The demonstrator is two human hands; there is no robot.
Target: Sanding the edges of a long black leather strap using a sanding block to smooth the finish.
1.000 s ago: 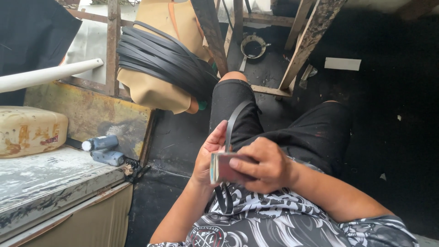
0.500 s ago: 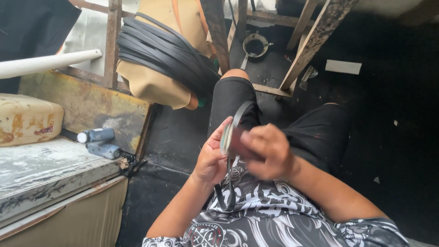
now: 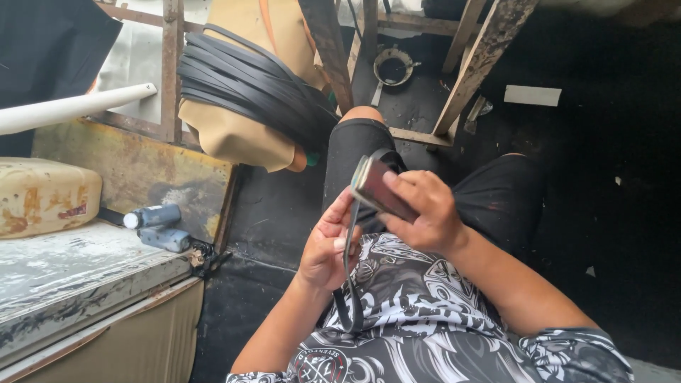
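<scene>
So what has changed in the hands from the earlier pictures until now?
The right hand has lifted and turned the small flat block it grips, so it now slants above the left hand. The left hand's fingers stayed on the thin black strap. The bundle of black straps and the worktop did not change.

the right hand [image 3: 418, 213] is covering most of the small dark block [image 3: 376, 186]. the black strap [image 3: 347, 284] is disappearing behind the left hand [image 3: 328, 248]. the yellowed canister [image 3: 42, 195], on the counter's [image 3: 64, 276] far left corner, is running off the left edge.
</scene>
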